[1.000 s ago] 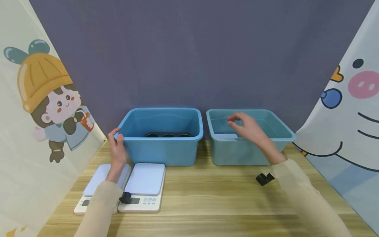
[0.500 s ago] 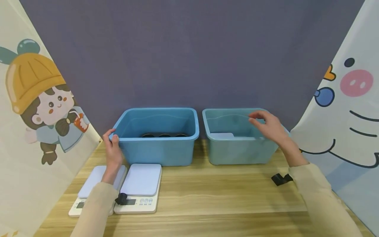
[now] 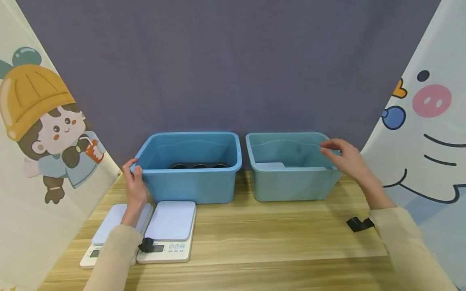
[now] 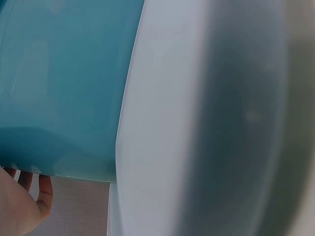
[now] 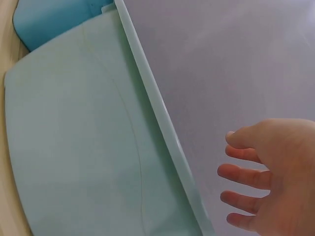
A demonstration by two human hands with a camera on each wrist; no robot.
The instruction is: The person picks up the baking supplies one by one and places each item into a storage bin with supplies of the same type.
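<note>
1. The person's left hand (image 3: 135, 189) was gripping the blue bin (image 3: 189, 188) by its near-left rim, fingers (image 3: 127, 166) hooked over the edge.
2. That bin stood upright on the bench (image 3: 273, 234), mouth up, its long axis running rightward from those fingers.
3. Inside it, also to their right, I saw three dark round shapes (image 3: 199, 166) in a row, partly hidden by the near wall.
4. The right hand (image 3: 347, 161) held nothing, its fingers loosely bent and clear of the green bin (image 3: 291, 186).
5. Left of and below those fingers, the green bin faced up too, long axis side to side, a flat whitish thing (image 3: 270, 165) in its left end.
6. Two white scales (image 3: 171, 221) sat nearer the person than the left fingers.
</note>
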